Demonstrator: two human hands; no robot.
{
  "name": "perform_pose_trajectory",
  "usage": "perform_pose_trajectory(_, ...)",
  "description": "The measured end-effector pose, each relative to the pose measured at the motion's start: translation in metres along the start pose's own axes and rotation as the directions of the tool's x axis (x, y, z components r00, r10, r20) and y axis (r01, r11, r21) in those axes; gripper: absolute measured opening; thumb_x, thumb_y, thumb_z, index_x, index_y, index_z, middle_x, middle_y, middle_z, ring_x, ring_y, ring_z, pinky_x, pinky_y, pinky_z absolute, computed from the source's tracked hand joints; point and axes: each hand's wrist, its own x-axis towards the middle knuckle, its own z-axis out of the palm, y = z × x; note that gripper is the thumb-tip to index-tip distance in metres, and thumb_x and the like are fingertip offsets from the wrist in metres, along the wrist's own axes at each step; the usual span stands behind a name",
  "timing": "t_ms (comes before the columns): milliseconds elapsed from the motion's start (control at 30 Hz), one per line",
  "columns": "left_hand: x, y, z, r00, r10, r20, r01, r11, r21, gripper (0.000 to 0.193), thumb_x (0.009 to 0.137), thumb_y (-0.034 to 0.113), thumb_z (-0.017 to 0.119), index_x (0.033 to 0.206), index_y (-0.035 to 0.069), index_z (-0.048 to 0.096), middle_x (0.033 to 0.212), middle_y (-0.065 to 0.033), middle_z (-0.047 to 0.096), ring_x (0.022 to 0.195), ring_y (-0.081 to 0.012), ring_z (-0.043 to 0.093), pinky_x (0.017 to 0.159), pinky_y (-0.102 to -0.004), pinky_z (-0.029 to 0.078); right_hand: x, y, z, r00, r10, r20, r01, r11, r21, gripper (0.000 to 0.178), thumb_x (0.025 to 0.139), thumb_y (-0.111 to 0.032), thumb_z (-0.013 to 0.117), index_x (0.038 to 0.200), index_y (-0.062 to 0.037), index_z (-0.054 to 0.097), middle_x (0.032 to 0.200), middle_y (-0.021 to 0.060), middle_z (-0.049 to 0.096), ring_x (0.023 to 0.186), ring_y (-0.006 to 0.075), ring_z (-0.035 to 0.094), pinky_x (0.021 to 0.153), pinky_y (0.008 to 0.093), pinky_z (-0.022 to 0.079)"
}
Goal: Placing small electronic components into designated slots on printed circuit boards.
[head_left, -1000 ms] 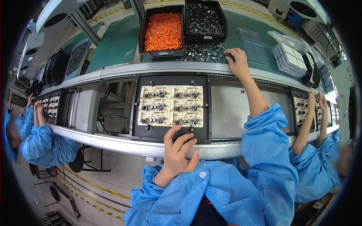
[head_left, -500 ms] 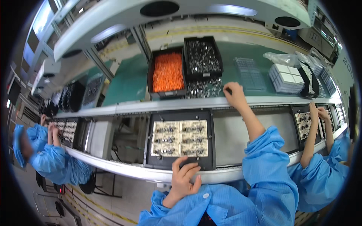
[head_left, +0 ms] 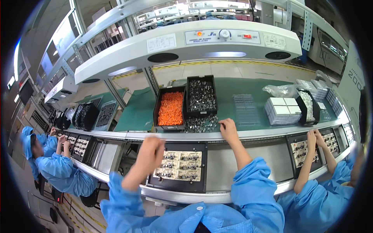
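My left hand (head_left: 149, 155) is raised over the left edge of a black tray, below the orange part bin; motion smears its curled fingers. With fingertips drawn together, my right hand (head_left: 228, 129) is at the edge of a pile of small shiny parts (head_left: 202, 123) on the bench. Whatever those fingertips hold, if anything, is too small to make out. The black tray (head_left: 203, 171) lies on the rail line before me. It carries pale circuit boards (head_left: 189, 165) with several rows of dark components. My left hand and wrist partly cover its left side.
Behind the pile stand a black bin of orange parts (head_left: 171, 108) and a black bin of dark shiny parts (head_left: 201, 95). Clear plastic trays (head_left: 245, 108) and stacked white boxes (head_left: 282, 111) sit rightward. Co-workers work on both sides. A white blower unit (head_left: 186, 48) hangs above.
My left hand has risen from the tray's front edge, over its left side toward the bins. The right hand stays by the shiny parts. The view has tilted up, showing more of the blower.
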Motion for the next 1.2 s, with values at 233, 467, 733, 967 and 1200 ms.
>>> perform_pose_trajectory(233,0.137,-0.171,0.092,0.914,-0.255,0.314,0.157,0.939,0.306,0.028,0.088,0.014,0.061,0.11,-0.003,0.059,0.1,-0.0254,0.065,0.101,-0.0425,0.06,0.086,-0.0505,0.049,0.006,-0.02,-0.005,0.992,0.097,-0.085,-0.088,0.99,0.108,0.011,0.081,-0.004,0.067,0.091,-0.0002,0.065,0.084,0.0153,0.063,0.082,0.0312,0.062,0.075,0.0383,0.051)
perform_pose_trajectory(467,0.157,-0.19,0.136,0.899,-0.387,0.204,0.258,0.846,0.466,0.017,0.084,0.013,0.064,0.096,0.002,0.07,0.099,-0.0216,0.069,0.097,-0.0385,0.065,0.085,-0.0474,0.052,0.011,-0.022,-0.01,0.969,0.243,-0.045,-0.228,0.951,0.211,0.012,0.082,-0.008,0.072,0.086,-0.0001,0.064,0.081,0.0143,0.063,0.077,0.0296,0.062,0.07,0.0386,0.05)
perform_pose_trajectory(733,0.141,-0.189,0.128,0.899,-0.428,0.094,0.377,0.865,0.332,0.017,0.082,0.006,0.06,0.091,0.005,0.075,0.088,-0.0204,0.07,0.088,-0.0373,0.068,0.081,-0.0458,0.055,0.008,-0.024,-0.012,0.951,0.304,-0.06,-0.283,0.931,0.232,0.013,0.081,-0.009,0.074,0.082,-0.0001,0.065,0.076,0.0134,0.063,0.065,0.0242,0.062,0.061,0.0327,0.05)
perform_pose_trajectory(967,0.125,-0.183,0.095,0.909,-0.395,-0.132,0.411,0.902,0.131,0.015,0.08,0.012,0.067,0.089,0.003,0.075,0.085,-0.0218,0.069,0.08,-0.0349,0.069,0.075,-0.0414,0.054,0.013,-0.018,-0.022,0.961,0.276,0.034,-0.275,0.927,0.255,0.009,0.082,-0.007,0.074,0.085,0.0004,0.072,0.075,0.0058,0.066,0.065,0.0132,0.062,0.063,0.027,0.051)
perform_pose_trajectory(1200,0.054,-0.09,0.01,0.761,-0.64,0.106,0.602,0.635,-0.484,0.022,0.086,0.009,0.07,0.101,-0.008,0.07,0.083,-0.0121,0.072,0.071,-0.0135,0.067,0.067,-0.0252,0.054,0.02,-0.124,-0.062,0.813,0.276,0.513,-0.496,0.789,0.362,0.011,0.085,0.0,0.067,0.095,0.0025,0.072,0.09,0.0069,0.067,0.08,0.0134,0.063,0.072,0.0256,0.05)
